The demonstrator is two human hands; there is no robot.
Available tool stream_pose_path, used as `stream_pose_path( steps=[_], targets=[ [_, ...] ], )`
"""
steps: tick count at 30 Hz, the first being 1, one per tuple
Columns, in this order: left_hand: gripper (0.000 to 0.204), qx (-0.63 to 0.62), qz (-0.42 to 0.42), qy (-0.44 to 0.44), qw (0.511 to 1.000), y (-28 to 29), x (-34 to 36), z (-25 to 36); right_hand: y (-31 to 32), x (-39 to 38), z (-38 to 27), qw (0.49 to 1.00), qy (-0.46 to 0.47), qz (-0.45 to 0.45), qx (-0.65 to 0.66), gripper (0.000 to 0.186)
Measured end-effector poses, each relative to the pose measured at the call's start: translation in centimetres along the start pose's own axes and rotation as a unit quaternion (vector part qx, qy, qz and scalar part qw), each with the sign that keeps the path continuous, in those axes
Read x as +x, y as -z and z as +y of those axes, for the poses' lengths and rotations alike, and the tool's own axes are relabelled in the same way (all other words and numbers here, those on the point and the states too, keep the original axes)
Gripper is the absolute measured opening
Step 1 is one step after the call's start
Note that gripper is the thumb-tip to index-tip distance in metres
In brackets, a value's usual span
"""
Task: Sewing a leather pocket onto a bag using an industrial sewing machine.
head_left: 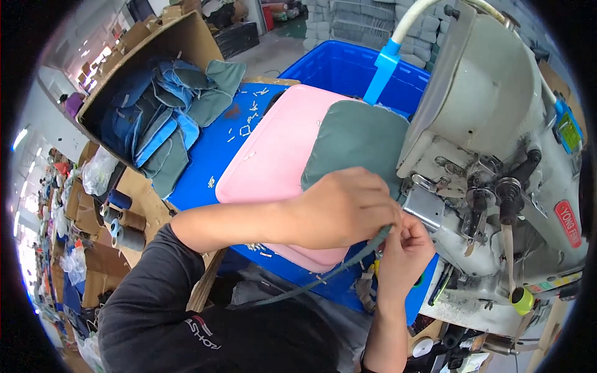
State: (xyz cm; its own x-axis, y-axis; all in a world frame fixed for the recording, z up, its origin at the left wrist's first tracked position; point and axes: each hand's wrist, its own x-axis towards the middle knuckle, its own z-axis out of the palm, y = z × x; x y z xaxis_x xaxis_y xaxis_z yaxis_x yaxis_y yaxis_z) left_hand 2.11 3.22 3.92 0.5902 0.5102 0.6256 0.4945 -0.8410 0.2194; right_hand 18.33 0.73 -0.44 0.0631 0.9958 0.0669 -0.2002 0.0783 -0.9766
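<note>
My left hand (351,208) reaches across the front of an industrial sewing machine (491,118), its fingers closed round a narrow dark green fabric strip (329,275). The strip runs from there down toward my lap. Just beside it, my right hand (407,248) is pinched close to the strip's upper end; the exact spot between its fingertips is hidden. Beyond my left hand a rounded dark green fabric piece (354,143) lies over a pink board (273,149), its right edge up against the machine. A metal plate (424,208) of the machine sits right of my fingers.
At the left, an open cardboard box (202,37) holds several green and blue fabric pieces (165,118). The blue tabletop (208,146) has small scraps on it. Behind stands a blue plastic bin (323,62). Thread spools (130,219) stand at the left edge.
</note>
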Motion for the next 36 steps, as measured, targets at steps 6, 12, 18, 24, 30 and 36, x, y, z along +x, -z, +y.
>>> stream_pose_path(
  steps=[6,12,18,24,30,36],
  targets=[
    [0.033,-0.083,0.026,0.061,0.994,0.1,0.1,-0.8,-1.3,0.1,0.9,0.998,-0.026,-0.036,-0.039,0.010],
    [0.035,0.030,-0.045,-0.044,0.998,0.1,-0.1,-1.0,-1.5,0.4,2.6,0.989,0.116,-0.029,-0.085,0.007],
    [0.031,0.094,-0.046,-0.084,0.991,-0.3,0.1,-1.1,-0.4,0.7,3.8,0.989,0.112,-0.050,-0.082,0.006],
    [0.026,0.049,-0.028,-0.066,0.996,-0.1,0.1,-1.3,-0.4,0.3,1.5,0.995,0.037,-0.045,-0.081,0.007],
    [0.032,-0.098,0.001,0.037,0.995,0.0,0.3,-2.1,-0.5,0.3,0.3,0.996,0.010,-0.058,-0.070,0.012],
    [0.030,-0.113,-0.002,0.023,0.993,0.0,0.2,-2.3,-0.8,0.2,1.5,0.989,0.073,-0.046,-0.120,0.013]
  ],
)
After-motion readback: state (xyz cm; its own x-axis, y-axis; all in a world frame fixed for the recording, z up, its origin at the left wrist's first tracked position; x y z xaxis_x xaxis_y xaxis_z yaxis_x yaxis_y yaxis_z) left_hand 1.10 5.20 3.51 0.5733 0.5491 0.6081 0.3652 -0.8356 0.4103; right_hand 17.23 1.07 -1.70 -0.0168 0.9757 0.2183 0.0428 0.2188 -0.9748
